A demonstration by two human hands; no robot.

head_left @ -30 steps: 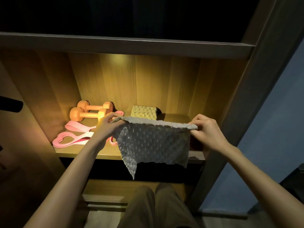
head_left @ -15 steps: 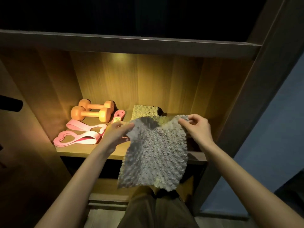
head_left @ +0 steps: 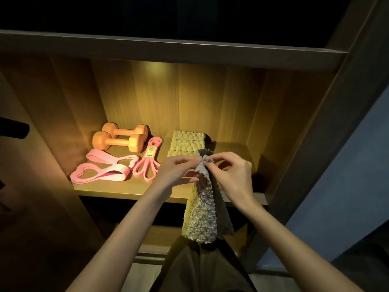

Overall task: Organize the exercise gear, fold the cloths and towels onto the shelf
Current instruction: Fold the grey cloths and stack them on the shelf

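Note:
A nubby grey cloth [head_left: 202,209] hangs folded in half lengthwise in front of the lit wooden shelf [head_left: 130,191]. My left hand [head_left: 179,172] and my right hand [head_left: 232,175] pinch its top corners together, close to each other. Behind them a folded cloth of the same texture [head_left: 186,144] lies flat on the shelf. Two orange dumbbells [head_left: 120,139] rest at the back left. In front of them lie a wide pink heart-shaped band [head_left: 103,170] and a thinner pink resistance band with a yellow label [head_left: 148,163].
A shelf board [head_left: 168,49] runs above the lit compartment, dark above it. The cabinet's dark side post [head_left: 311,144] stands at the right, with a blue wall beyond. My legs in dark trousers [head_left: 202,268] are below the hanging cloth.
My hands have come together, bringing the cloth's two top corners to meet. The cloth went from spread wide to folded in half, hanging as a narrow strip.

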